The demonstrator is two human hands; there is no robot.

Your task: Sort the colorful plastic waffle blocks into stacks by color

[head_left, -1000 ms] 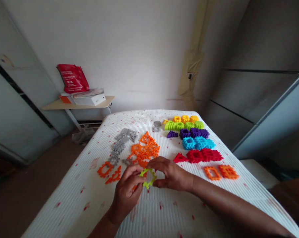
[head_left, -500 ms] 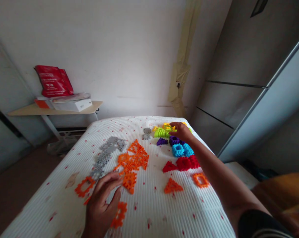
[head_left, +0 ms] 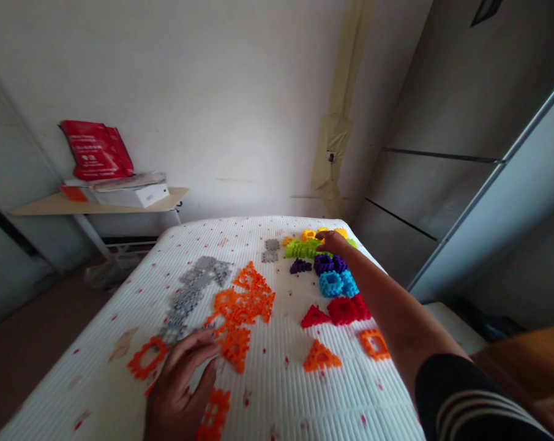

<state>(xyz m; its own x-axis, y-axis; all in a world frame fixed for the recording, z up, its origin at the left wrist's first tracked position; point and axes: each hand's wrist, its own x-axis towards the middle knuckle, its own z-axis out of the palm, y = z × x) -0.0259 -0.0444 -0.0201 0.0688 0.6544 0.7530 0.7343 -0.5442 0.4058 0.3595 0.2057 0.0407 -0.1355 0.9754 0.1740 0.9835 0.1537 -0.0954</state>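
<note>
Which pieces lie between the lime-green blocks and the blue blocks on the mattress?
The purple blocks lie between the lime-green blocks and the blue blocks, as the head view shows.

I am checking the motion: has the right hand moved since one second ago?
Yes. The right hand went away from the person, past the red pieces, to the lime-green pieces beyond them.

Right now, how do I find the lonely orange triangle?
Start at the white bed, near its right side, below the red pile. The orange triangle lies alone there; the triangle above it is red, and the orange piece beside it is square.
</note>
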